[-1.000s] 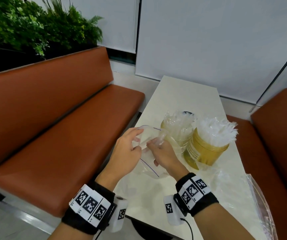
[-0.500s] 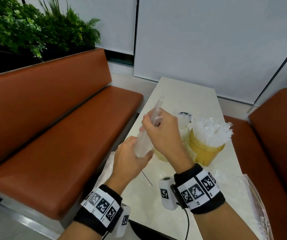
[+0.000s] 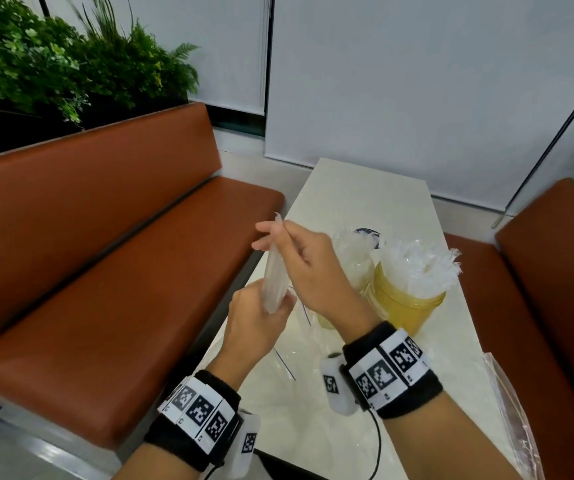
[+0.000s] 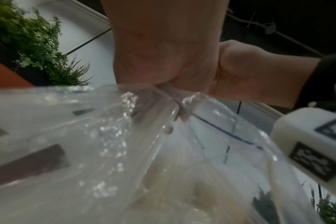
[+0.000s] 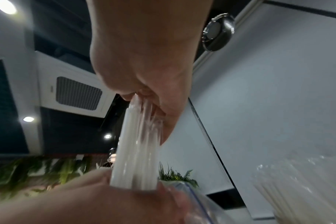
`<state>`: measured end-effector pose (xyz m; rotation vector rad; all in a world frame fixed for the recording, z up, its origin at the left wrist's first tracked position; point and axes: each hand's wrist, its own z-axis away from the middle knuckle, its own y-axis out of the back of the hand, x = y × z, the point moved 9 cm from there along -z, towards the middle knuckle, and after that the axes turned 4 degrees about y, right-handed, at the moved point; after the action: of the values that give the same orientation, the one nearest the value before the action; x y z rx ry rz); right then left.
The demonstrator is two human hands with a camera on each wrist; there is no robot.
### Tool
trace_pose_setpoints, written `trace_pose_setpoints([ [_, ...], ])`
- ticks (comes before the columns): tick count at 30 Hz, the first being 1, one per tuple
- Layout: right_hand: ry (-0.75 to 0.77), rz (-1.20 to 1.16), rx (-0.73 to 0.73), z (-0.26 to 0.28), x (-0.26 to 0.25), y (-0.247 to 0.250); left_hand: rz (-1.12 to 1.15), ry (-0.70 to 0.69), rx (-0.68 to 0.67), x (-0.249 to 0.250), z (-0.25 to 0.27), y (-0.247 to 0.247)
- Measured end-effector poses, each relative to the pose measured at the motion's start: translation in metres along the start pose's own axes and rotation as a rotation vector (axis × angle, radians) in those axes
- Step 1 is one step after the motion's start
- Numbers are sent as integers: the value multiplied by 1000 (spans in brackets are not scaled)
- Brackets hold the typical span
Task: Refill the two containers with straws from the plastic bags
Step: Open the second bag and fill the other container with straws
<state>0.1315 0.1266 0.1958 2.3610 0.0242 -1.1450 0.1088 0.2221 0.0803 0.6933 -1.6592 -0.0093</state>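
Observation:
A bundle of white wrapped straws [image 3: 274, 268] stands upright between both hands above the table's near left edge. My right hand [image 3: 308, 268] pinches its top [image 5: 142, 115]; my left hand [image 3: 256, 318] grips its lower end together with the mouth of a clear plastic bag [image 3: 299, 362], which hangs down to the table [image 4: 125, 151]. Two yellow containers stand just right of the hands, both stuffed with wrapped straws: the nearer-right one [image 3: 405, 306] and one behind my right hand [image 3: 353, 258].
The white table [image 3: 358, 195] runs away from me between two orange benches [image 3: 105, 271]. A second clear bag [image 3: 514, 420] lies at the table's right edge. Plants [image 3: 53, 64] stand behind the left bench.
The hands were low at the bag on the table; the right hand has since drawn a bundle of straws up out of the bag, while the left hand holds the bag's mouth.

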Motion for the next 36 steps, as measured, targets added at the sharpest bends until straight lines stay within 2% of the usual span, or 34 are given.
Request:
trace_pose_setpoints([
  [2,-28,-92,33,2,4,0,-6,-5,3,-1,1,-1],
  [4,39,-93,116,0,-6,11,-25,-3,-7,-4,-1,-2],
  [7,288,140,205,-5,-34,17,-50,-18,-23,-2,-4,-2],
  [9,317,304,187,-10,-30,6,-24,-25,4,4,-4,3],
  [11,259,362,109,-9,-14,-10,58,-28,8,8,-5,7],
  [13,223,264,68,-2,-5,-20,82,-20,-25,10,-7,8],
  [15,144,66,170,4,2,-13,71,-20,-19,11,-6,11],
  [17,-70,-126,328,9,23,-5,98,-28,15,14,-5,15],
  [18,-191,-203,322,10,34,-10,118,-37,22,17,-4,16],
  [19,-286,-253,257,11,44,-19,128,-50,17,19,-4,17],
  [21,-332,-220,98,12,47,-37,144,-77,-6,21,-3,16],
  [23,-269,-160,80,10,39,-41,196,-67,1,16,-2,18],
  [27,-216,-326,172,0,26,-36,236,15,-40,6,1,14],
  [29,-144,-371,229,-11,13,-23,178,18,-40,5,1,14],
  [32,-37,-369,318,-34,-14,11,26,26,-15,3,1,16],
  [36,53,-399,495,-61,-45,82,28,46,-48,-1,2,17],
])
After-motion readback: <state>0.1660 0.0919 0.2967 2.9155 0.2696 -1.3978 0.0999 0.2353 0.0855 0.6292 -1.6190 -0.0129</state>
